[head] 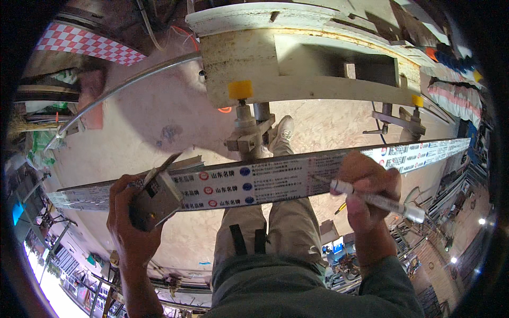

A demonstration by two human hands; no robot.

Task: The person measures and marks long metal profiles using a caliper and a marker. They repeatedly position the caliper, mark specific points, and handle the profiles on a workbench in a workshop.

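A long, straight profile [294,179] lies across the view in front of my legs, its face covered in printed protective film. My left hand [129,222] grips a short, angular grey piece [155,204], perhaps a profile offcut, against the left part of the bar. Whether the fingers also touch the bar cannot be told. My right hand [370,187] holds a white marker-like pen [383,202] over the film. The pen's narrow end points left at the printed face; contact with it is unclear.
Beyond the profile stands a pale, rust-stained machine frame [238,67] with yellow-topped clamps [240,89]. A metal pipe [119,85] slants at upper left, near a red-and-white checked sheet [91,41]. Stacked metal lengths [457,194] lie at right, and a yellow-and-black tool [340,207] is below the bar.
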